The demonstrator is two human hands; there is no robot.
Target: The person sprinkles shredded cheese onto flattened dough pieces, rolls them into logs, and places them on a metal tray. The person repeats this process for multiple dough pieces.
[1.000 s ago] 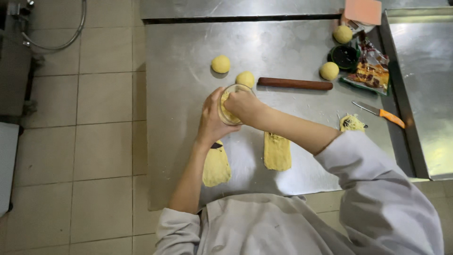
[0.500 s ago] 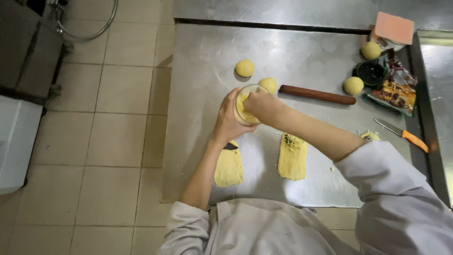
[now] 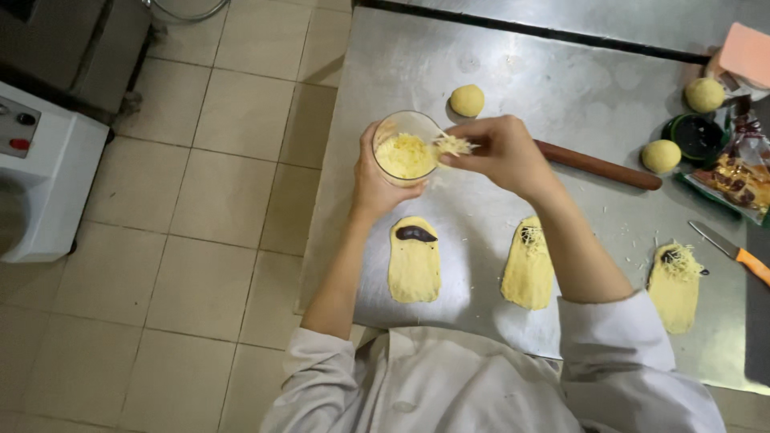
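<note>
The left hand (image 3: 375, 178) is wrapped around a clear cup (image 3: 405, 148) of shredded cheese, fingers clamped on its wall, holding it up above the steel table (image 3: 561, 72). The right hand (image 3: 501, 151) sits just beside the cup's rim, on the side toward the rolling pin, its fingertips pressed together on a pinch of cheese shreds (image 3: 451, 144) lifted clear of the cup.

Taking the cup as the landmark: 3 flattened dough ovals lie on the table nearer the person. The nearest oval (image 3: 414, 259), almost directly under the cup, carries a dark dab of filling at its far end and no cheese. The middle oval (image 3: 528, 263) and the far oval (image 3: 674, 285), further toward the knife (image 3: 734, 252), already show shreds on top. Beyond the cup lie a dough ball (image 3: 467, 100) and the rolling pin (image 3: 597, 164); 2 more dough balls sit well past the pin.

The likely slip is loose shreds falling from the pinch: strands already dangle, and stray bits dot the table by the far oval. A tilted cup could also spill onto the bare steel.
</note>
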